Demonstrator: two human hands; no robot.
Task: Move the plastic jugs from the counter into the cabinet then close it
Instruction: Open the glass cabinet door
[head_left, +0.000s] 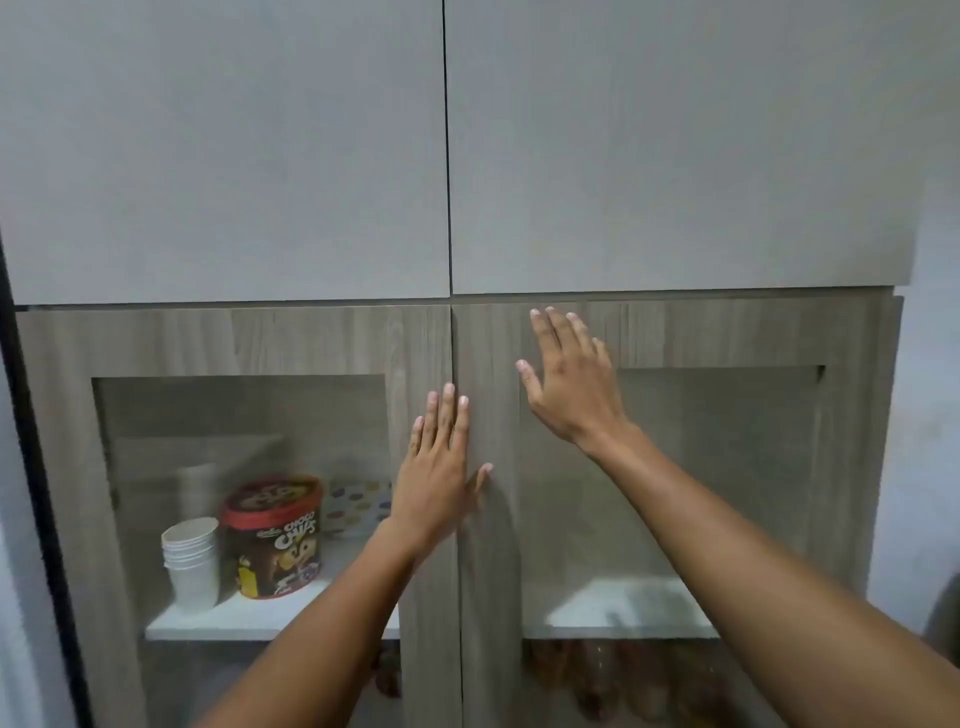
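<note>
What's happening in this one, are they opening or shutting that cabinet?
From one frame I cannot tell which. A person has both palms flat on the wood-grain cabinet doors: the left hand across the centre seam, the right hand on the right door's upper frame. The doors look shut. Behind the left glass, stacked paper cups and a cereal tub stand on a shelf.

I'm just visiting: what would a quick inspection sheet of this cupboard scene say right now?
Surface: white shelf behind the glass; no counter in view.
Job's things: cabinet doors look shut, their edges meeting at the centre seam; brownish containers blurred on the lower shelf, possibly the jugs.
Clutter: stack of paper cups, chocolate cereal tub, spotted box.
Grippers: left hand flat across the seam; right hand flat on the right door; both empty, fingers spread.
Cables: nothing seen.
Surroundings: plain upper doors, pale wall at right.
</note>
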